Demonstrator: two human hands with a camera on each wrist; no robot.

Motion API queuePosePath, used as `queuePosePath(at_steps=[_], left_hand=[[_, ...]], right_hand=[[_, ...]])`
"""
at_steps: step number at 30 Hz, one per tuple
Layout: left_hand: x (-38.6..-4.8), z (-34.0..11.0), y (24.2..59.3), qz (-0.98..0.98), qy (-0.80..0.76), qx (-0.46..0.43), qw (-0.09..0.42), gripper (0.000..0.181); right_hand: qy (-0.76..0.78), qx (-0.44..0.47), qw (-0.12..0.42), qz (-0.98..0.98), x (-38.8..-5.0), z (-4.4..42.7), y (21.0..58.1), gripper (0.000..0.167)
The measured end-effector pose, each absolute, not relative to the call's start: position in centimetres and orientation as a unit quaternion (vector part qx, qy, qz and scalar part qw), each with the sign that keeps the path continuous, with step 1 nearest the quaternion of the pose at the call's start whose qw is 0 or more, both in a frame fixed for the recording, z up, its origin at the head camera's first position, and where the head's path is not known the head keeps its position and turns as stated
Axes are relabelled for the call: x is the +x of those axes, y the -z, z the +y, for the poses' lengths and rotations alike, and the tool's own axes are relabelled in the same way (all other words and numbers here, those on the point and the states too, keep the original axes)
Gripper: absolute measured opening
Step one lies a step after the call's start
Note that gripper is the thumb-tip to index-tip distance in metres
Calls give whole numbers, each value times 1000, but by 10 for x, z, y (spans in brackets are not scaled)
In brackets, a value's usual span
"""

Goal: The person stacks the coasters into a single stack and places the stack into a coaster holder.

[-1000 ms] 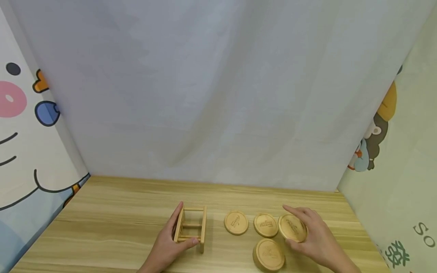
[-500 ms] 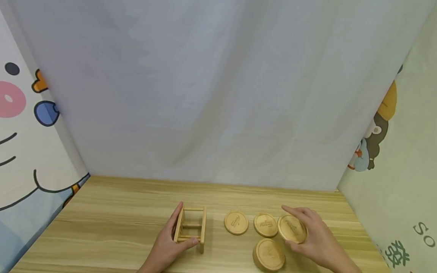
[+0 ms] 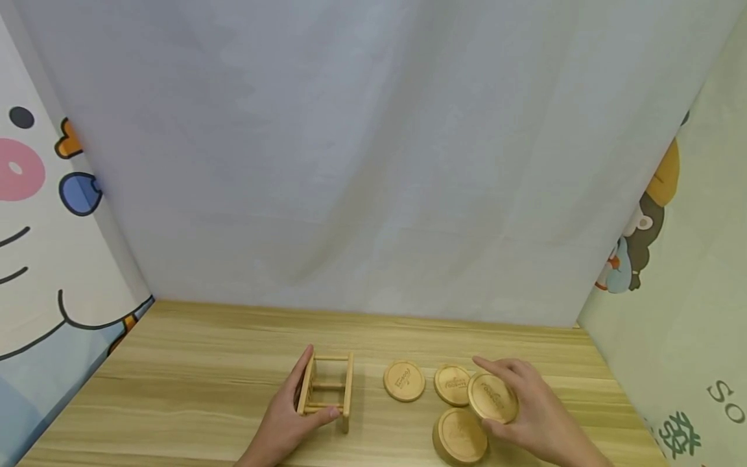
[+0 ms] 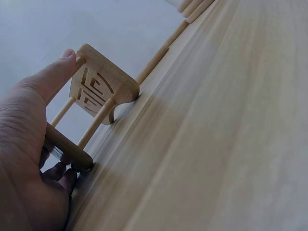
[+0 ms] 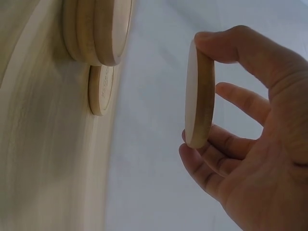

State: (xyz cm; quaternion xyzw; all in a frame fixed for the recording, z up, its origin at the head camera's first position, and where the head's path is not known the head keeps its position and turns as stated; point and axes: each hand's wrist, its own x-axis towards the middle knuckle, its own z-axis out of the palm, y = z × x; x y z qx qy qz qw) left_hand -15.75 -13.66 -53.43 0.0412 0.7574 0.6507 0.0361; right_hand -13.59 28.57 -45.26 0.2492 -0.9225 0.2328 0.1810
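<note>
Discs (image 3: 404, 381): tan, engraved lettering. Rack (image 4: 108, 72): tan, cut-out fretwork. Tabletop (image 3: 204, 363): yellowish-brown, streaky grain. Backdrop (image 3: 350, 162): grey.

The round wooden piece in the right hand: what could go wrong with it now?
It could slip and drop: the right hand seems to pinch the round wooden piece just by its edge, up off the table.

It might bump the stack of round pieces close by and knock the top one askew.

If it goes to the little wooden rack, it might tap a side and jog it, though the left hand grips that.
</note>
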Motion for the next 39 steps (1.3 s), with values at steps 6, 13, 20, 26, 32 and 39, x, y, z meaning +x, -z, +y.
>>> queuePosePath(at_steps=[6, 13, 20, 26, 32, 39], left_hand=[[-158, -136, 536, 759, -649, 37, 38, 118], [-159, -137, 536, 760, -647, 39, 37, 118], [-158, -136, 535, 766, -640, 39, 36, 117], [-158, -136, 535, 759, -649, 40, 38, 117], [-158, -136, 536, 754, -655, 36, 40, 117], [-159, -136, 536, 753, -655, 36, 39, 117]], right_hand=[[-246, 258, 157, -921, -134, 283, 453, 97], [-247, 262, 140, -922, -134, 280, 452, 94], [-244, 279, 137, -918, -133, 276, 456, 93], [-242, 300, 134, -913, -134, 272, 462, 92], [-248, 319, 114, -908, -134, 270, 466, 93], [-267, 327, 72, -904, -134, 267, 468, 92]])
